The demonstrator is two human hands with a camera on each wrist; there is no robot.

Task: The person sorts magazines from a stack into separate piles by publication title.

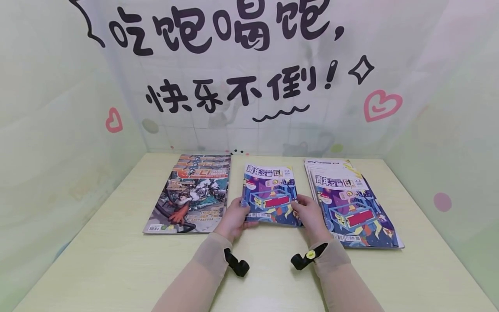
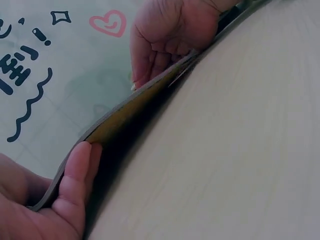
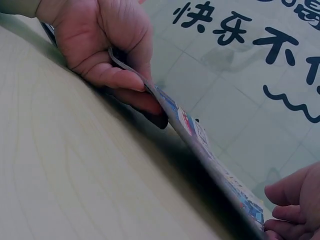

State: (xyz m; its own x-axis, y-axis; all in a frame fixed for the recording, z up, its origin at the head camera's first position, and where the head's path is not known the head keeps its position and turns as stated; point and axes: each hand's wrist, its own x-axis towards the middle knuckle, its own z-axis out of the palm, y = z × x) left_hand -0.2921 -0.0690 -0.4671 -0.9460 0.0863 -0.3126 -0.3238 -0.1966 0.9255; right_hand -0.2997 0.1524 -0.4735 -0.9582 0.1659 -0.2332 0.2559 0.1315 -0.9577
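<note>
A purple magazine with a colourful cover is held between both hands in the middle of the table. My left hand pinches its left edge, thumb on the cover and fingers underneath, as the left wrist view shows. On the opposite edge my right hand grips it with the thumb on top. The wrist views show the near edge of the magazine lifted off the table and slightly bowed. A matching purple magazine tops the stack to the right, close beside my right hand.
On the left lies an overlapping stack of comic-style magazines. Several magazines make up the right stack, their edges fanned unevenly. The pale wooden table ends at a printed fabric backdrop, with fabric walls at both sides.
</note>
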